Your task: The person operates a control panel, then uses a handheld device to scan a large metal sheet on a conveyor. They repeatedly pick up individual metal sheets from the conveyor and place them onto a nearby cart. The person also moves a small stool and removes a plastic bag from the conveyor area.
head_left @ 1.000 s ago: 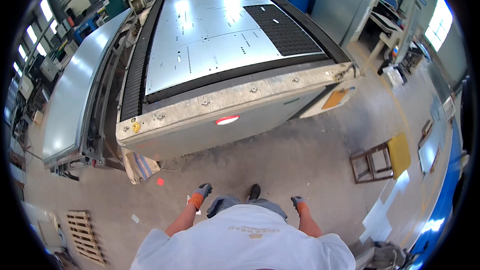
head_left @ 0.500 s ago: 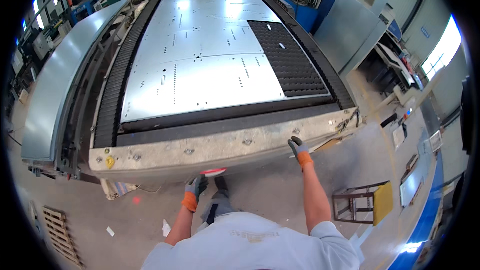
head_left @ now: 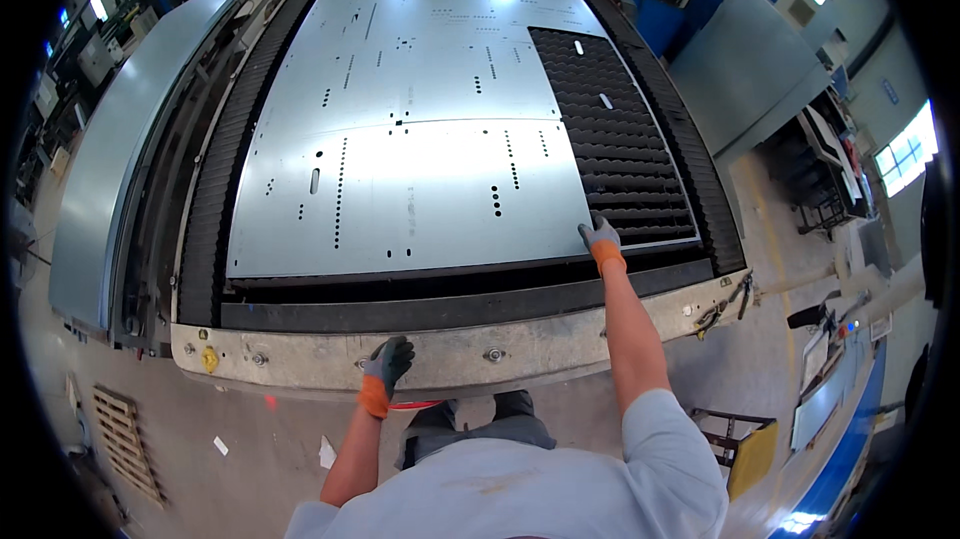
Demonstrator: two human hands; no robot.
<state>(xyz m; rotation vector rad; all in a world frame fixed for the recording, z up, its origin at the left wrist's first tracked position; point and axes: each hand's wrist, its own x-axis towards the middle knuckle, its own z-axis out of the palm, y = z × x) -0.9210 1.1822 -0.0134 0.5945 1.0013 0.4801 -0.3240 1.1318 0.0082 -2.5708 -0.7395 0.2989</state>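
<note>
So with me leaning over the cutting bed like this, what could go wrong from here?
The right hand reaches to the corner of the cut steel sheet, whose edge could be sharp enough to cut through a glove. Your weight seems to rest on the left hand on the bed's front rail; a slip could tip you forward. The exposed slat grid beside the sheet could snag fingers.

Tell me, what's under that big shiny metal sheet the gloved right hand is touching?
Black toothed slats show where the metal sheet has a piece missing, beside the right hand. Whatever lies beneath the rest of the sheet is covered.
</note>
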